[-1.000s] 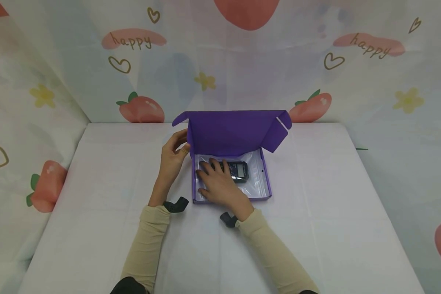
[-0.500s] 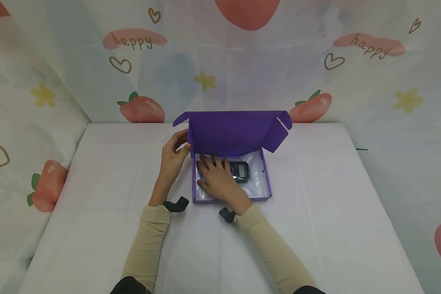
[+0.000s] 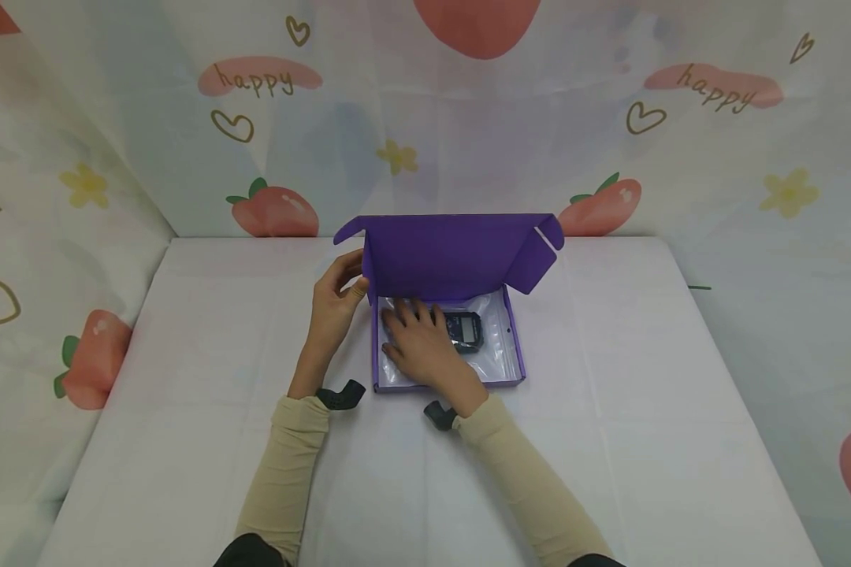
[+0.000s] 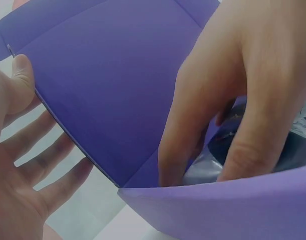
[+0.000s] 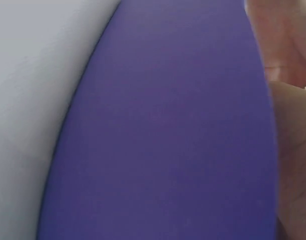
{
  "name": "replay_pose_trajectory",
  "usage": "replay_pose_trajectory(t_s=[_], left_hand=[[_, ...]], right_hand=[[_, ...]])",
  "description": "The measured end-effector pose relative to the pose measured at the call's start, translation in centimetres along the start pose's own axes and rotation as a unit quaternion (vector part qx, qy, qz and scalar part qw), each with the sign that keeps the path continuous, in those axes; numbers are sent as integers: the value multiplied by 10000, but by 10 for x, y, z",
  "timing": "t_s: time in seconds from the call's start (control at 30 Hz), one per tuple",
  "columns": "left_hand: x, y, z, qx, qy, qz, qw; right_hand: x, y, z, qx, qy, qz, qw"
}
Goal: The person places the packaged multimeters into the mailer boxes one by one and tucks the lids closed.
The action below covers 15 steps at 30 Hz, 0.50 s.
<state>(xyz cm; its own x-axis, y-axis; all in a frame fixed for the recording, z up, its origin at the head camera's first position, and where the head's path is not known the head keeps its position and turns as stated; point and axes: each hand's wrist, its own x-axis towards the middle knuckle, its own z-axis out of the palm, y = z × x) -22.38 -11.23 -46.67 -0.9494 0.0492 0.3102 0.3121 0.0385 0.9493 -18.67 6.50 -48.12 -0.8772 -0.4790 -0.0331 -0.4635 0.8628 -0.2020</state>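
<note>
Purple box (image 3: 440,256) sits before a backdrop (image 3: 510,150) reading "happy" twice.

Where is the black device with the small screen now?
In the head view, the black device lies inside the purple box, partly covered by the right hand and visible to its right.

We saw a purple box (image 3: 436,256), blk device (image 3: 455,327) w/ grey screen (image 3: 467,329), wht counter (image 3: 667,425), beige sleeves (image 3: 280,472), & pale backdrop (image 3: 510,134) patterned w/ red fruit (image 3: 276,214), yellow flowers (image 3: 397,157), gold hearts (image 3: 232,126).
</note>
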Motion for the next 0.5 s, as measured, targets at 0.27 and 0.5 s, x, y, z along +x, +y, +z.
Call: replay_pose_trajectory(t_s=[0.27, 0.5], left_hand=[[0, -1, 0, -4, 52, 89, 9999], [1, -3, 0, -53, 55, 82, 9999]], right_hand=[[-15, 2, -7, 45, 442, 392, 9982], [-27, 13, -12, 413, 553, 1368, 9882]])
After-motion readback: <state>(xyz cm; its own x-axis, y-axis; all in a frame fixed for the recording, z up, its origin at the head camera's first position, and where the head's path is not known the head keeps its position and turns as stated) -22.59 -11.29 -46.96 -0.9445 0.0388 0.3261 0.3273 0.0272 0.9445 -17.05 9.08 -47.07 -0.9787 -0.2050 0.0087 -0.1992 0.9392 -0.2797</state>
